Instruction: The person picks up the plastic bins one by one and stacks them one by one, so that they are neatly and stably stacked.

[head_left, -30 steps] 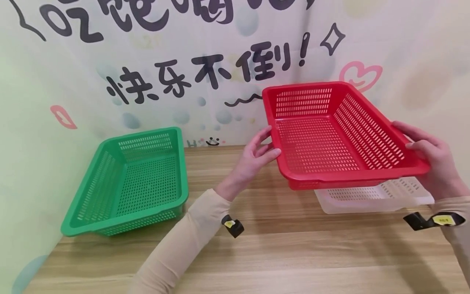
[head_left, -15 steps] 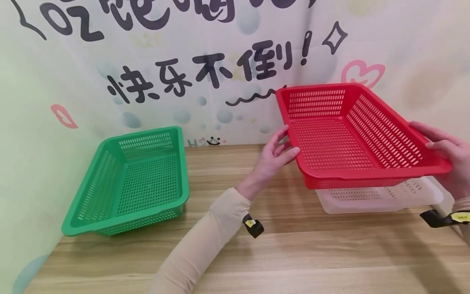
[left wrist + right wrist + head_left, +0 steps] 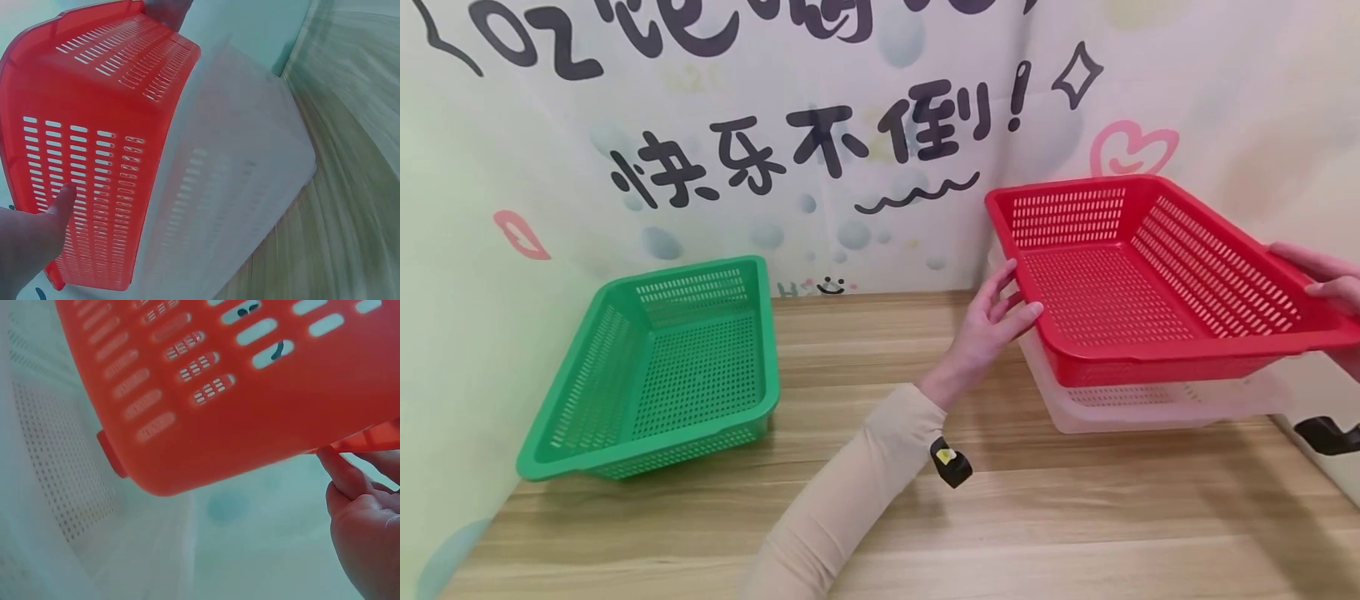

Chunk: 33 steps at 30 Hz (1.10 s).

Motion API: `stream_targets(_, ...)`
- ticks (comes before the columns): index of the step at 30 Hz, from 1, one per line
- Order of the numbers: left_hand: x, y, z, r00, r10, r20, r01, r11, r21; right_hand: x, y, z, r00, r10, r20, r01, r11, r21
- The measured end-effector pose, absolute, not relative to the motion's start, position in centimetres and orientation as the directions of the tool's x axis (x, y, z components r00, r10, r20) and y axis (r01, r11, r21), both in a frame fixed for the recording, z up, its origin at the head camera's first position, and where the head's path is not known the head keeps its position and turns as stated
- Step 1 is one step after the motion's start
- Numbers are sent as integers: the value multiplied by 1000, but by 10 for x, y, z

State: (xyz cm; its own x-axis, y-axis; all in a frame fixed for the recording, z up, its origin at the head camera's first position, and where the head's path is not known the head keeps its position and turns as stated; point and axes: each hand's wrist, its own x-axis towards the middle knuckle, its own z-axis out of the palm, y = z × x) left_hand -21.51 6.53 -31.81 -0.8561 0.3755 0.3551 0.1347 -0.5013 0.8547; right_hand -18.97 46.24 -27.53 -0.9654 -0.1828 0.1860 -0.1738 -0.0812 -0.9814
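Observation:
A red perforated basket [image 3: 1142, 283] hangs in the air, held level just above a white perforated basket [image 3: 1157, 404] that stands on the wooden table. My left hand [image 3: 1000, 321] grips the red basket's left rim, thumb on the rim and fingers beneath. My right hand [image 3: 1326, 279] grips its right rim at the frame edge. The left wrist view has the red basket [image 3: 94, 144] from below, beside the white basket [image 3: 231, 187]. In the right wrist view my right hand [image 3: 362, 512] holds the red basket [image 3: 250, 394] under its rim, over the white basket [image 3: 56, 462].
A green perforated basket [image 3: 662, 375] stands at the table's left, against the wall. A decorated wall with dark lettering closes the back and the left side. Bare wooden table [image 3: 925, 517] lies in front of the baskets.
Both hands have carried the red basket to the right and lower, until it hangs right above the white basket. The green basket has not moved.

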Motion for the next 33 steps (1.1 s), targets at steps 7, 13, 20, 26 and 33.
stream_targets(7, -216, 78, -324, -874, 369, 316, 92, -512, 854, -191, 474, -284, -969, -183, 169, -159, -68, -985)
stream_targets(13, -217, 81, -331, -877, 388, 284, 82, -462, 883, -193, 477, -297, -975, -150, 161, -158, -38, -987)
stream_targets(20, -218, 80, -339, -881, 404, 246, 67, -409, 910, -195, 476, -309, -980, -152, 132, -127, -39, -991)
stream_targets(26, -220, 83, -341, -895, 394, 207, 40, -391, 920, -194, 471, -317, -983, -135, 123, -100, -160, -982)
stream_targets(33, -225, 83, -345, -905, 386, 177, 29, -361, 932, -195, 471, -324, -992, -96, 80, -67, -127, -990)
